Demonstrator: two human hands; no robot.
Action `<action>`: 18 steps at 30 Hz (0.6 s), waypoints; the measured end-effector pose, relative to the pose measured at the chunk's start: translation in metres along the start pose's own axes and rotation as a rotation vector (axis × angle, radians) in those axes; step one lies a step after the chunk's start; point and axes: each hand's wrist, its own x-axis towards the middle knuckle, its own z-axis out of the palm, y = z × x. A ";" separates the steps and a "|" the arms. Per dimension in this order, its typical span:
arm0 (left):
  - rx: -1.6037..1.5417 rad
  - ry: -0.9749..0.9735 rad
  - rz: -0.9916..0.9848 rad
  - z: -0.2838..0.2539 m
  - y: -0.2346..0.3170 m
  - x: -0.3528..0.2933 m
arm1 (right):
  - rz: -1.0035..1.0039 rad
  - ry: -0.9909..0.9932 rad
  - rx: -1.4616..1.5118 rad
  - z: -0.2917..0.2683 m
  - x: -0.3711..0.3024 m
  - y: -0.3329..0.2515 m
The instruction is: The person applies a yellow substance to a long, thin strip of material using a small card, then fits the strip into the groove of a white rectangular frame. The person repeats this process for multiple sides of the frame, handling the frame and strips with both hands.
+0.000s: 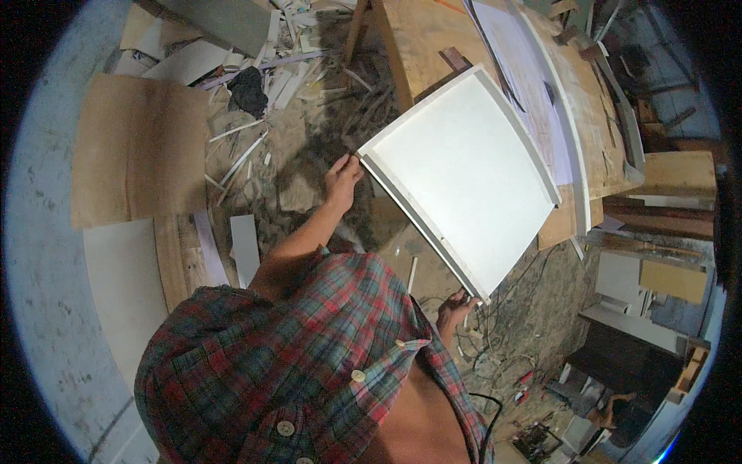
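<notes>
A large white panel (464, 178) with raised strips along its edges, like a shallow tray, is held out in front of me. My left hand (342, 182) grips its left corner, fingers closed at the rim. At the near corner, my right hand (456, 308) is closed on the same panel, its fingers partly hidden below the edge. The panel's far side lies over the edge of a wooden workbench (417, 46); whether it rests on the wood I cannot tell.
On the bench lie a pale lilac sheet (514, 62) and a long white strip (568, 116). Offcuts (290, 85) and a black cloth-like thing (247, 93) litter the floor at far left. Brown boards (139, 147) lean against the left wall. Cables (502, 363) and a red-handled tool (525, 384) lie at right.
</notes>
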 end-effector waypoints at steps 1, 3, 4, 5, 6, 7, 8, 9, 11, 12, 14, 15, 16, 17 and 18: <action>-0.022 -0.003 -0.025 0.000 -0.001 0.000 | -0.003 0.007 0.013 0.002 0.000 0.001; -0.064 -0.011 -0.075 -0.001 -0.004 -0.001 | -0.008 0.022 0.040 0.006 -0.004 0.000; -0.091 -0.033 -0.081 -0.006 -0.008 0.004 | 0.005 0.022 0.020 0.012 -0.008 0.000; -0.119 -0.056 -0.086 -0.011 -0.011 0.009 | 0.019 0.020 0.000 0.017 -0.014 -0.002; -0.140 -0.088 -0.102 -0.009 -0.011 0.009 | 0.025 0.030 -0.012 0.015 -0.018 -0.003; -0.180 -0.181 -0.084 -0.009 -0.012 0.006 | 0.021 0.012 -0.008 0.012 -0.016 -0.003; -0.171 -0.151 -0.084 -0.007 -0.014 0.002 | 0.005 0.031 0.014 0.013 -0.014 -0.001; -0.164 -0.118 -0.082 -0.006 -0.016 -0.002 | -0.008 0.049 0.034 0.016 -0.015 -0.001; -0.164 -0.088 -0.088 -0.005 -0.020 -0.001 | -0.013 -0.005 0.035 0.014 -0.013 -0.001; -0.150 -0.086 -0.093 -0.006 -0.023 0.003 | -0.005 -0.075 0.017 0.006 -0.014 -0.003; -0.122 -0.071 -0.098 -0.011 -0.028 0.006 | 0.000 -0.088 0.014 0.008 -0.014 -0.005; -0.098 -0.097 -0.077 -0.009 -0.025 0.003 | -0.008 -0.029 0.039 0.017 -0.018 -0.005; -0.069 -0.076 -0.069 -0.011 -0.026 0.004 | -0.015 0.030 0.063 0.026 -0.025 -0.006; -0.040 -0.055 -0.062 -0.011 -0.024 0.004 | -0.036 0.006 0.069 0.020 -0.016 -0.002; -0.009 -0.036 -0.057 -0.009 -0.023 0.001 | -0.059 -0.014 0.076 0.021 -0.019 0.000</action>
